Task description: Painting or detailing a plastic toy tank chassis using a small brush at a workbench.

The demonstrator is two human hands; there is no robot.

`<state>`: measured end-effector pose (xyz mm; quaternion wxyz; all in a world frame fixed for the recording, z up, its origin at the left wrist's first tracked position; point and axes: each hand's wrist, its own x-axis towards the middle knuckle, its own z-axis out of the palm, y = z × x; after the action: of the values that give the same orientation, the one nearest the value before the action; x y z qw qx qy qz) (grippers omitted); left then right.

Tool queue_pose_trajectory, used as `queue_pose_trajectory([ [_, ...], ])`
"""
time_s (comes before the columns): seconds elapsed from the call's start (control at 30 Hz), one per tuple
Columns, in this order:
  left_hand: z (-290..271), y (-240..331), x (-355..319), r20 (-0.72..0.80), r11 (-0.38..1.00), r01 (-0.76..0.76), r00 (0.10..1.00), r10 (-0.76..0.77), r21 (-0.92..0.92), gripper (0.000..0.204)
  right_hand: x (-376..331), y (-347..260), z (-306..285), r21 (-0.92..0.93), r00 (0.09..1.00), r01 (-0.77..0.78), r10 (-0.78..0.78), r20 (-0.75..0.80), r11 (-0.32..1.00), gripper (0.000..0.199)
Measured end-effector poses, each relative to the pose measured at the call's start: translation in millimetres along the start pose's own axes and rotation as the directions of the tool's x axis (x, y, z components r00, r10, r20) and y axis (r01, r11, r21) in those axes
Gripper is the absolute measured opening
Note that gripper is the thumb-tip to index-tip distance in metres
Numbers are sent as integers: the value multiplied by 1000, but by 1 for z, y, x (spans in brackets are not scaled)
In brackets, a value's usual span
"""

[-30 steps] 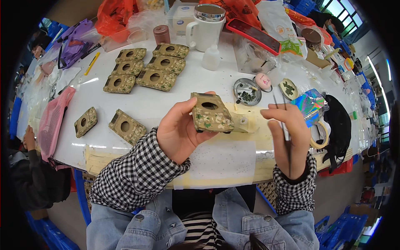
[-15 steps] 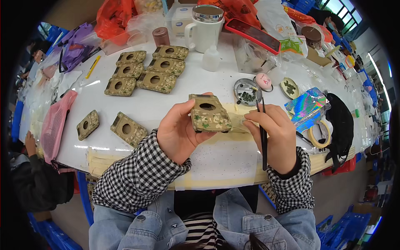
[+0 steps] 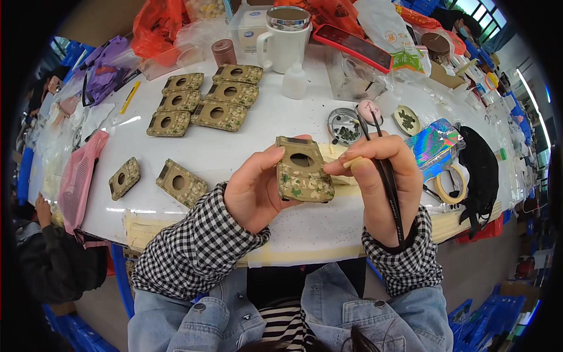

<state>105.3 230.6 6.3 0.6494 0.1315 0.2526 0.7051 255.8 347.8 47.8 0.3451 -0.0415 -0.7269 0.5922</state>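
My left hand [image 3: 258, 190] grips a camouflage-patterned housing [image 3: 302, 173] with a round hole, holding it above the white table [image 3: 234, 152]. My right hand [image 3: 381, 188] touches the housing's right edge with its fingertips. That hand also carries black tweezers [image 3: 384, 167], whose tips point away from me toward a small round tin [image 3: 345, 125] of dark parts. Both sleeves are black-and-white checked.
Several more camouflage housings [image 3: 202, 100] lie in rows at the back left; two others [image 3: 179, 183] lie near the front left. A white mug [image 3: 287, 38], a small bottle [image 3: 294, 81], a tape roll [image 3: 450, 183], a holographic pack [image 3: 437, 146] and bags crowd the back and right. Another person [image 3: 50, 252] sits at left.
My right hand has moved left from beside the housing to touch its right edge, swinging the tweezers so their tips point away. The left hand has tilted the housing slightly.
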Motion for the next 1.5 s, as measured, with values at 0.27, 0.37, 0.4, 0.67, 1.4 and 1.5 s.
queue_pose_trajectory([
  [0.27, 3, 0, 0, -13, 1000, -2, 1000, 3, 14, 55, 1, 2, 1, -24, 1000, 30, -31, -3, 999, 9],
  [0.37, 3, 0, 0, -19, 1000, 0, 1000, 0, 17, 55, 1, 2, 1, -50, 999, 37, -37, 1, 998, 8],
  [0.4, 2, 0, 0, -21, 1000, 1, 1000, -1, 19, 55, 1, 3, 1, -59, 999, 39, -39, 2, 998, 8],
  [0.67, 1, 0, 1, -3, 1000, 7, 1000, -7, 22, 55, 2, 2, -1, -78, 999, 46, -46, 9, 996, 8],
  [1.4, -10, 6, 4, -73, 982, -176, 981, 181, 63, 54, -12, 39, -35, -820, 980, 185, -164, 113, 542, 22],
  [1.5, -11, 5, 5, -81, 980, -188, 978, 194, 71, 53, -14, 30, -38, -831, 982, 172, -163, 99, 529, 30],
])
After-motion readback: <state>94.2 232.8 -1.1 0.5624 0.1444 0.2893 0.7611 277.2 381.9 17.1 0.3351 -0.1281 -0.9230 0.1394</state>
